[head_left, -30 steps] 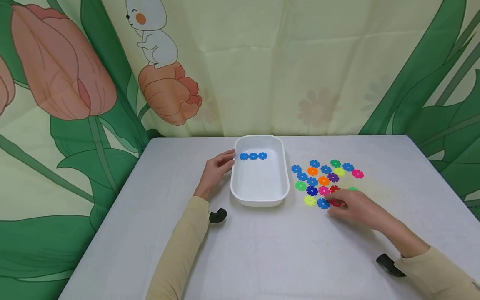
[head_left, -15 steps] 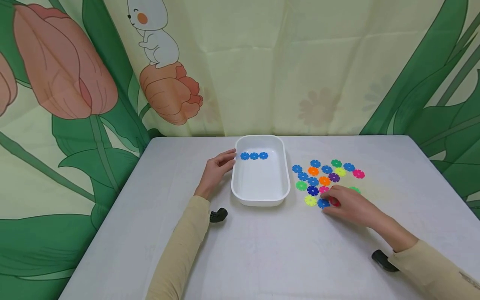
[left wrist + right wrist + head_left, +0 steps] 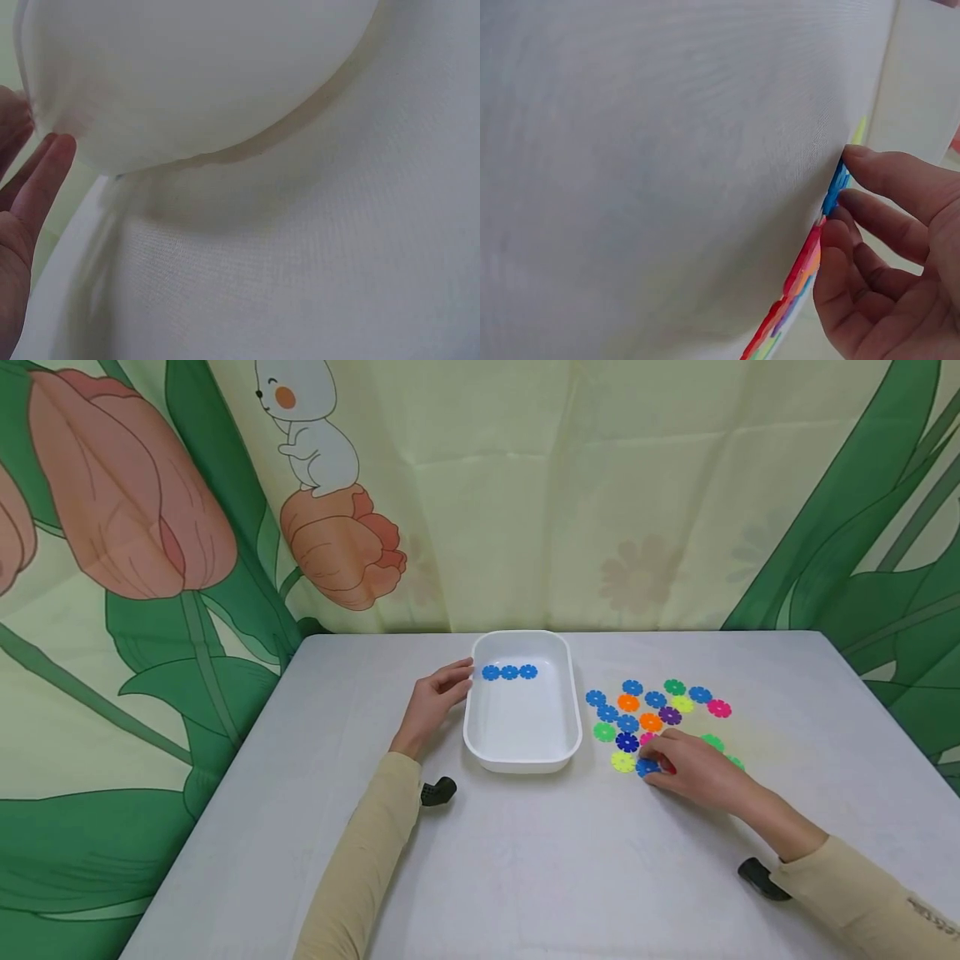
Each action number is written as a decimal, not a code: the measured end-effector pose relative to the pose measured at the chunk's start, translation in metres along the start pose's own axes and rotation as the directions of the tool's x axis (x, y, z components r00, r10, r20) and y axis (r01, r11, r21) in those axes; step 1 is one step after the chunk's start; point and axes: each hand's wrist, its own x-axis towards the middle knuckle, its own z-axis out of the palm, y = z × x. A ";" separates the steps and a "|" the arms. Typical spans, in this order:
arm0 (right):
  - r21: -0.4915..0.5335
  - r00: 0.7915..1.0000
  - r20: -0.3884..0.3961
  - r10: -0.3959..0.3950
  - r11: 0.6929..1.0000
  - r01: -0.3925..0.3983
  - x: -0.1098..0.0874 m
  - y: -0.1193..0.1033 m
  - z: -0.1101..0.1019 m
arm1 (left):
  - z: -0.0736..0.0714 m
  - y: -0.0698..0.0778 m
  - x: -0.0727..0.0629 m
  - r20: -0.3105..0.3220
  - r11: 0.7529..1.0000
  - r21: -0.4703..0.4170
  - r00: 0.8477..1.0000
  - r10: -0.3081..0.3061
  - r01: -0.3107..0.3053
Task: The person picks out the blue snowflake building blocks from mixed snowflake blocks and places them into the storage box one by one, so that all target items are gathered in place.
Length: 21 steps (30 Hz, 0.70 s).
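Note:
My left hand [image 3: 432, 703] is at the left side of a white rectangular tray [image 3: 522, 752], its fingertips touching the outer wall. The left wrist view shows those fingers [image 3: 46, 176] fairly straight against the tray's side. Inside the tray, three blue flower-shaped discs [image 3: 510, 672] lie in a row. On the right, my right hand [image 3: 701, 768] pinches the edges of a blue flower-shaped disc [image 3: 647, 767] between thumb and forefinger, low at the tabletop. The right wrist view shows this blue disc [image 3: 835, 187] edge-on at the fingertips. A red disc [image 3: 668, 766] is partly hidden under the hand.
Several loose flower-shaped discs in orange, green, yellow, purple, pink and blue, among them an orange disc [image 3: 650, 722], lie right of the tray. A white cloth covers the table [image 3: 525, 860]. A printed curtain [image 3: 510, 510] hangs behind it.
My right hand has shifted slightly left from the red discs onto the blue disc and closed thumb and forefinger on it. My left hand stays at the tray.

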 end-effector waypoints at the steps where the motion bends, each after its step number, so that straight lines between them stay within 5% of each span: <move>1: 0.002 1.000 0.001 0.001 1.000 -0.001 0.000 0.000 0.000 | 0.000 0.000 0.000 -0.001 1.000 -0.001 1.000 0.000 0.000; 21: -0.019 1.000 -0.027 -0.016 1.000 0.015 -0.004 -0.006 0.004 | 0.001 0.000 0.000 -0.005 1.000 -0.001 1.000 0.003 -0.003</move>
